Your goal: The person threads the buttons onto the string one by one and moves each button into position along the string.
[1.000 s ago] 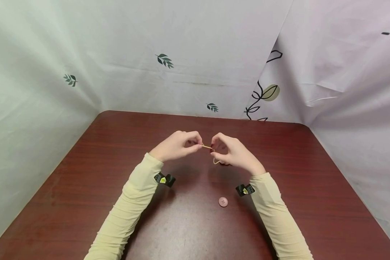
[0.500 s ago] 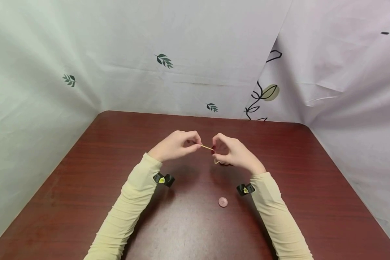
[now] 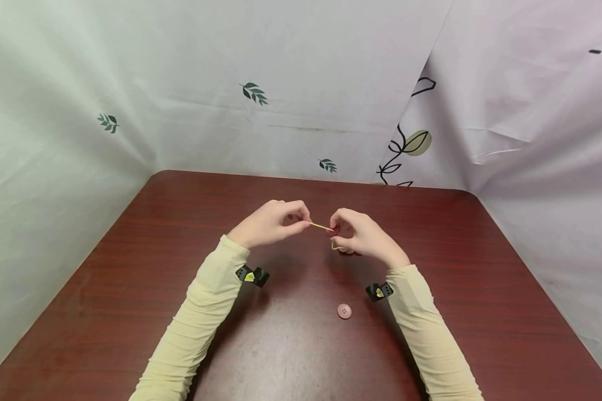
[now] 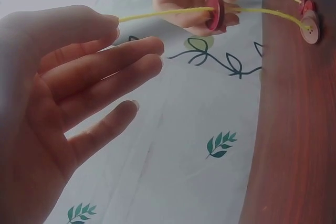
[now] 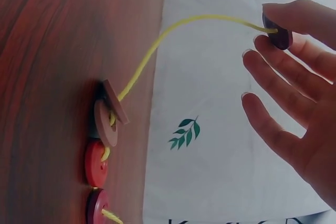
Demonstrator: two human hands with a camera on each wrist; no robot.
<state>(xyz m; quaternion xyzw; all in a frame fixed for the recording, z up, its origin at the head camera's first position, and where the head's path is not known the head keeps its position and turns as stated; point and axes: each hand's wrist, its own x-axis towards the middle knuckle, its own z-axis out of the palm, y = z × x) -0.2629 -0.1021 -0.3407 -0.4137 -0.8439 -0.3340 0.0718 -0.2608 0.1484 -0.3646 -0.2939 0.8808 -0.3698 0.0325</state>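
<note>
My left hand (image 3: 276, 224) pinches the end of a yellow string (image 4: 157, 14) between thumb and forefinger, its other fingers spread apart. The string runs taut to the right through a dark red button (image 4: 214, 12). Thumb and fingertips of my right hand (image 3: 363, 236) hold that button by its edge. Beyond it the string (image 5: 194, 18) arcs down to several threaded buttons on the tabletop, among them a pink button (image 5: 106, 124), a red button (image 5: 96, 163) and a dark red button (image 5: 97, 206). In the head view, my right hand mostly hides these.
A loose pink button (image 3: 344, 311) with holes lies on the brown wooden table (image 3: 291, 356), nearer the body and between the forearms. White patterned cloth (image 3: 301, 128) hangs behind the table and at both sides. Black camera straps (image 3: 253, 275) sit at the wrists.
My right hand and the held button have shifted slightly right, away from the left hand. The length of string between the hands has grown. The loose pink button has stayed put.
</note>
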